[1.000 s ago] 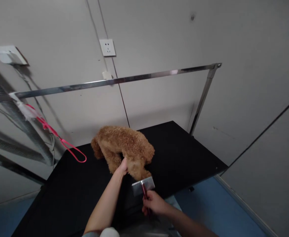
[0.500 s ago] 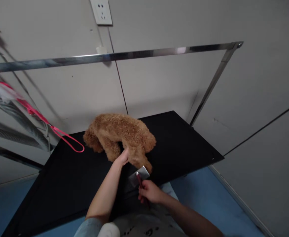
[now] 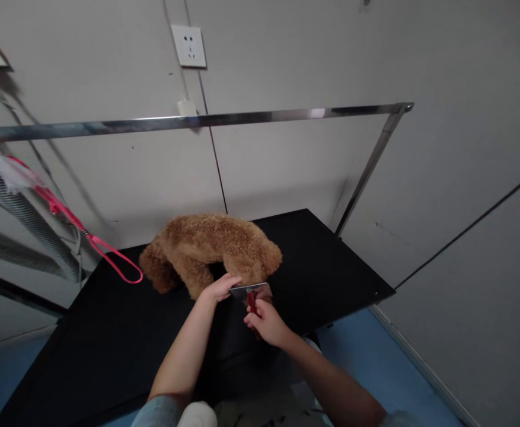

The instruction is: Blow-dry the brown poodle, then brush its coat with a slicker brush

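A curly brown dog [image 3: 206, 240] stands on a black grooming table [image 3: 313, 261], its head lowered toward the left. My left hand [image 3: 220, 288] is closed on the upper part of the dog's near hind leg, with the thumb along the fur; some of its fingers are hidden. In my right hand [image 3: 266, 322] is a slicker brush [image 3: 251, 293], gripped by its dark red handle. The brush's flat metal head lies against the near hind leg, just right of my left hand, and covers the lower leg.
A metal bar frame [image 3: 242, 119] spans the table's far side. From the left hangs a pink leash loop [image 3: 112, 261] close to the dog's head. Grey ribbed hoses [image 3: 32, 207] run down at the left. The wall with a power socket [image 3: 189, 46] stands right behind.
The slicker brush has moved up from the lower hind leg to the upper leg, its head now tipped flatter. The dog's head has shifted slightly left. My view has tilted up a little.
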{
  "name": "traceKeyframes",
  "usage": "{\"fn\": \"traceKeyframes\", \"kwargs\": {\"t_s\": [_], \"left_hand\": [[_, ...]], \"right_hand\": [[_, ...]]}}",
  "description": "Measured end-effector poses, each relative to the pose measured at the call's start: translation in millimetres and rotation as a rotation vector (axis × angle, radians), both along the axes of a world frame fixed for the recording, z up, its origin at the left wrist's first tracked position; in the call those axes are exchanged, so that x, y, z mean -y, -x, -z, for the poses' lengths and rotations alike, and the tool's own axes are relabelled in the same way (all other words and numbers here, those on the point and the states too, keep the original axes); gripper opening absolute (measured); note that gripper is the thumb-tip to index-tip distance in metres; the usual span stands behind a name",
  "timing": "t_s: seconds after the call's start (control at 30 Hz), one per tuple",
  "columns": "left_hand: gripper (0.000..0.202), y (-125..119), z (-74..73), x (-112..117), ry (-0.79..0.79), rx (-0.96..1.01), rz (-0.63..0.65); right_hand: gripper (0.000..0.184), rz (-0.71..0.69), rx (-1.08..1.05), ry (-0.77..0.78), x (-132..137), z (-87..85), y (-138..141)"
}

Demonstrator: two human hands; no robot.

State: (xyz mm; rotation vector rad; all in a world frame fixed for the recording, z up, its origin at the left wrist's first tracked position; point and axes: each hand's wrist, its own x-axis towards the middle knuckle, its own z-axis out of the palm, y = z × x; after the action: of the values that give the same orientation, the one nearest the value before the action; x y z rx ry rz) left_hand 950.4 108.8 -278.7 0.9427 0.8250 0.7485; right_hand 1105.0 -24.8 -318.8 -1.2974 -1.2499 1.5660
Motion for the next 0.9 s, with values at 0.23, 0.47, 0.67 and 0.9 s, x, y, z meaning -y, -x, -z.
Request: {"fn": "traceKeyframes", "kwargs": {"t_s": [0.23,0.47,0.67,0.9], "left_hand": [[0.034,-3.7,-4.5,5.1,-0.065,-0.003,0.07],[0.043,-3.8,-8.1,10.8,-0.053,0.024,0.055],[0.032,-4.1,-12.0,13.7,-0.054,0.001,0.036],[0.043,-6.6,-2.9,22.0,-0.082,0.062,-0.044]], "right_hand": [[0.011,-0.079,0.004,0.086,12.0,3.4,-4.4],[0.011,-0.041,0.031,0.099,21.2,8.4,-7.0],[0.019,0.002,0.007,0.016,8.2,1.3,-12.1],[0.015,-0.077,0.044,0.154,35.9,24.0,-16.3]]}}
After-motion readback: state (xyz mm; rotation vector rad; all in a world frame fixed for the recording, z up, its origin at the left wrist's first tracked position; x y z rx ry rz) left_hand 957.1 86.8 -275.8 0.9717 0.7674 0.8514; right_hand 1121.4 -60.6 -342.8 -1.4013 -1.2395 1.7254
